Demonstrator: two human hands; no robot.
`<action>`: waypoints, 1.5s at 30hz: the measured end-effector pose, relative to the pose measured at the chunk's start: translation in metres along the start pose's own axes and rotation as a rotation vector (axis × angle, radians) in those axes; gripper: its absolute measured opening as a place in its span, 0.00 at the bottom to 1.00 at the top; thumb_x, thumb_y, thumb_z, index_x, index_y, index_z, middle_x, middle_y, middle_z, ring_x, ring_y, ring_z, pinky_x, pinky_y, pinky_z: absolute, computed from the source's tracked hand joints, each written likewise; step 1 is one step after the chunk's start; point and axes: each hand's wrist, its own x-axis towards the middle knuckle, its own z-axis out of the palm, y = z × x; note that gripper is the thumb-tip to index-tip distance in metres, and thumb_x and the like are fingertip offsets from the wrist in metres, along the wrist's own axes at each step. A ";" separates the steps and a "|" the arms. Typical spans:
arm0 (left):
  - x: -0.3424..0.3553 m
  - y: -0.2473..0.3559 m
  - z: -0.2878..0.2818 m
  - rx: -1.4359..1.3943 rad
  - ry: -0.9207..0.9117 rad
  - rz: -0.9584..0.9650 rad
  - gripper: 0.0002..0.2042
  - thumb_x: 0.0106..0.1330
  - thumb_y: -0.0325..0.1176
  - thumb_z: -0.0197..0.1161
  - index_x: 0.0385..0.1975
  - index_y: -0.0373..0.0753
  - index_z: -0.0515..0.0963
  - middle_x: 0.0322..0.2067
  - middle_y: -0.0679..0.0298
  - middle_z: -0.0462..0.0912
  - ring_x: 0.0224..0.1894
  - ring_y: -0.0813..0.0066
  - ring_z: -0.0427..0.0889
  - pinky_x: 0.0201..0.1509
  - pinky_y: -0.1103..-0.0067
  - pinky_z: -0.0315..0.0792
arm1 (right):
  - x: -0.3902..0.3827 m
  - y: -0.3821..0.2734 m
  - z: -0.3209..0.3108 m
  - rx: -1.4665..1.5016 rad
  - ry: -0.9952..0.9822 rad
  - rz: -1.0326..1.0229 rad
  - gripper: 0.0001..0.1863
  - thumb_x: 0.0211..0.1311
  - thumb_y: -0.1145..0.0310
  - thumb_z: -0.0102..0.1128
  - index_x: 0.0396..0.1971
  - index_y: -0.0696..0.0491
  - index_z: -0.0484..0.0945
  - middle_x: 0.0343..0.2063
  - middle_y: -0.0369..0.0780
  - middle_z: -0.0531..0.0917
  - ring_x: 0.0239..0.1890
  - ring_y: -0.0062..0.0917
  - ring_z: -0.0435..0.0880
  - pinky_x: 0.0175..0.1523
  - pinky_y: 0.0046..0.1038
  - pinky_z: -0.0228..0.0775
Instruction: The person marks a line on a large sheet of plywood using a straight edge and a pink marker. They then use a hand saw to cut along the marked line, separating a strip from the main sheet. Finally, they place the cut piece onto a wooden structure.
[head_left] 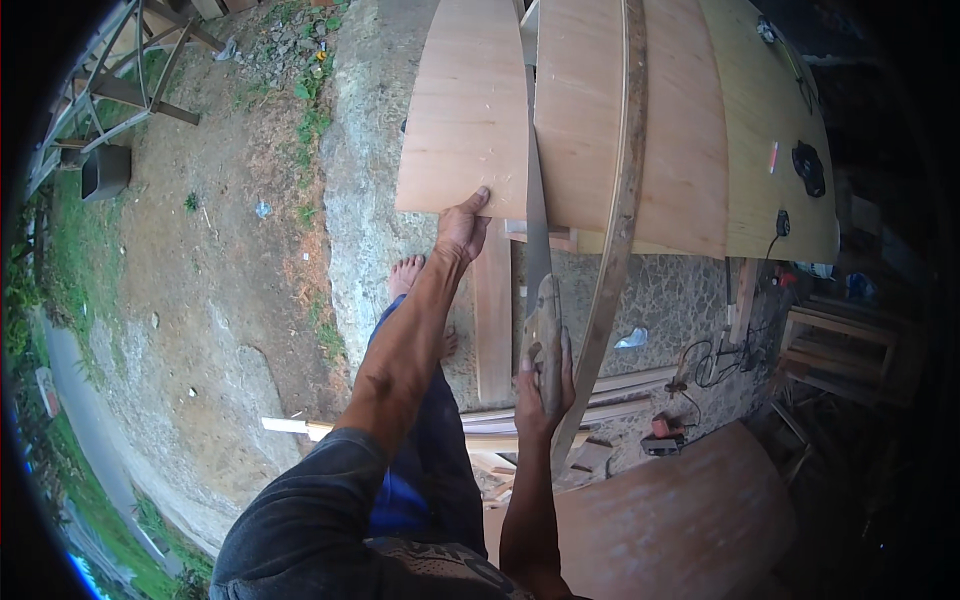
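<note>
My left hand (463, 228) grips the near edge of a cut plywood piece (463, 110), thumb on top and the other fingers hidden beneath. Along that piece's right side runs a long slit, widening toward the far end. My right hand (546, 388) is closed round the worn wooden handle of a handsaw (538, 230). The saw's blade points away from me and lies in the slit, between the cut piece and the larger plywood sheet (580, 130). Pale sawdust flecks dot the plywood. A long, narrow wooden batten (626, 150) crosses the sheet to the right of the saw.
Beyond the batten, a yellowish board (770, 130) carries a black tool (808, 168) and a cable. Below stand a wooden plank (493, 310) and a stack of long strips (625, 395). A red-and-grey power tool (664, 432) and another plywood sheet (660, 510) lie at the lower right.
</note>
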 end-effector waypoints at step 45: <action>-0.024 0.065 -0.019 0.136 0.172 0.076 0.19 0.72 0.24 0.57 0.61 0.34 0.68 0.55 0.54 0.77 0.54 0.60 0.82 0.55 0.65 0.84 | -0.113 -0.010 -0.077 -0.195 -0.137 -0.171 0.29 0.61 0.74 0.64 0.63 0.66 0.71 0.52 0.54 0.83 0.48 0.31 0.85 0.51 0.31 0.77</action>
